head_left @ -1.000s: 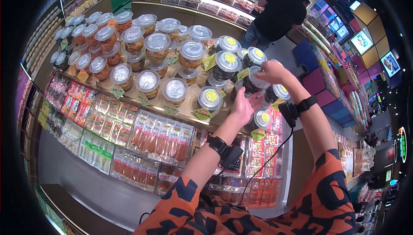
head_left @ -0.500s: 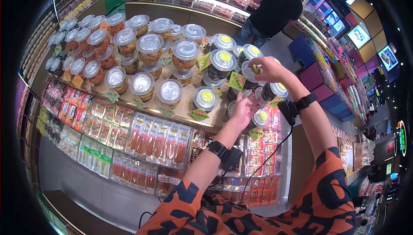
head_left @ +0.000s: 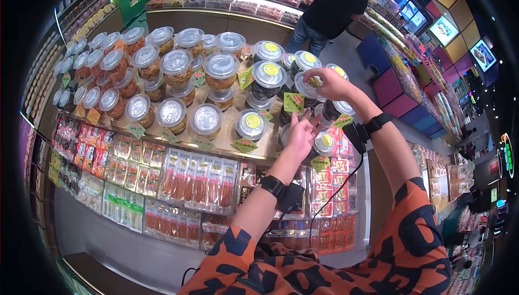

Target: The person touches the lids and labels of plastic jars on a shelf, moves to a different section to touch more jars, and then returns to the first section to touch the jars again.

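My right hand (head_left: 331, 84) curls its thumb and fingers over the lid of a clear plastic tub (head_left: 306, 87) with dark food inside, among the tubs at the right end of the display. Lower and to the left, my left hand (head_left: 300, 139) has its fingers apart, with the tips just below a green price card (head_left: 293, 102). Beside that hand stand a yellow-labelled tub (head_left: 250, 126) on its left and another small tub (head_left: 324, 142) on its right. A taller stacked tub (head_left: 268, 78) rises behind the card.
Stacked tubs of orange and yellow food (head_left: 175, 68) fill the display to the left. Packaged snacks (head_left: 197, 176) hang along its front. Across the aisle, a person in a black shirt (head_left: 336, 6) stands by a lit counter (head_left: 232, 3). A black cable (head_left: 346, 184) dangles from my right wrist.
The view has shifted slightly, so the display sits a little further left. Both hands keep nearly the same places among the tubs, and the person across the aisle has turned slightly.
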Tool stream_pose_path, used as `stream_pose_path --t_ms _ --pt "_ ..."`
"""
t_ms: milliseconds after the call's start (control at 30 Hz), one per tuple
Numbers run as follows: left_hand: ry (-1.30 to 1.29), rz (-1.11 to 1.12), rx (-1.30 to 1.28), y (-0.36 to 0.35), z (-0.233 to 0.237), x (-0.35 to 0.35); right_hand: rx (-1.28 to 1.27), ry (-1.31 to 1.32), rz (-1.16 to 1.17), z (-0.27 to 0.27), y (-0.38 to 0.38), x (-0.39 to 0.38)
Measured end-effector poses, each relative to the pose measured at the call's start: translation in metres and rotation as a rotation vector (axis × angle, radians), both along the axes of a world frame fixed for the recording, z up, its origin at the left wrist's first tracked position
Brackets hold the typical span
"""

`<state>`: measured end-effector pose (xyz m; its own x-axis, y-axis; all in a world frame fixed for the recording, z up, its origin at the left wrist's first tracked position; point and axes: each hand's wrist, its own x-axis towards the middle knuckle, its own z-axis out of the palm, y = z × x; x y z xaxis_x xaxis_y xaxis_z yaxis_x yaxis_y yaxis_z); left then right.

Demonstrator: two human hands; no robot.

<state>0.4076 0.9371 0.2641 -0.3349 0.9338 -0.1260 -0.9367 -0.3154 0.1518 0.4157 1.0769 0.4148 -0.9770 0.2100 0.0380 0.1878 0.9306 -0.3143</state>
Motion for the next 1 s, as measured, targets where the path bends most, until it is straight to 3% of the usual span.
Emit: stream_pose_path --t_ms 133,233,633,1000 --pt "-0.068 0.008 -0.041 -0.002 0.012 0.011 -0.163 0.091 -0.136 -0.003 -0.007 -0.001" --pt "-0.082 -0.012 -0.008 0.004 0.006 0.018 -0.081 0.111 -0.241 -0.007 -0.015 -0.002" --pt "-0.029 -0.163 0.012 -0.064 0.002 0.011 -0.145 0.220 -0.071 -0.017 -0.002 0.002" --pt "0.102 0.205 0.046 -0.105 0.039 -0.066 -0.073 0.219 -0.121 -0.011 -0.022 -0.007"
